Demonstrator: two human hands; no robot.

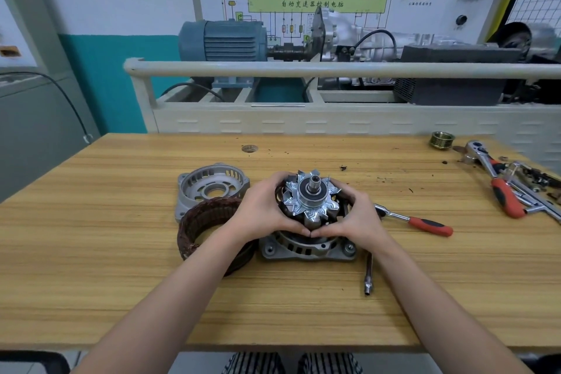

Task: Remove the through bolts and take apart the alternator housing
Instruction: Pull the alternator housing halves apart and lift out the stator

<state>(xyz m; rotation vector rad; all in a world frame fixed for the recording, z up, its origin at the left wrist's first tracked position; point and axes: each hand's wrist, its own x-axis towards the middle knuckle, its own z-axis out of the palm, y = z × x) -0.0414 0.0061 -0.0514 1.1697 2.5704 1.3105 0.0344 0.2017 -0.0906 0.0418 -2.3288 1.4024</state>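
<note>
Both our hands, left hand (261,209) and right hand (353,215), wrap around the rotor (312,200), thumbs meeting in front, probably to pull it straight up. It stands in the lower housing half (303,247) on the table (121,297). To the left lie the stator ring (206,222) and the other housing half (209,185), already separated.

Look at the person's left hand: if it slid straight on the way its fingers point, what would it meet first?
The left hand points right, fingers curled round the rotor, so it is already against that. Beyond it, probably the right hand.
</note>
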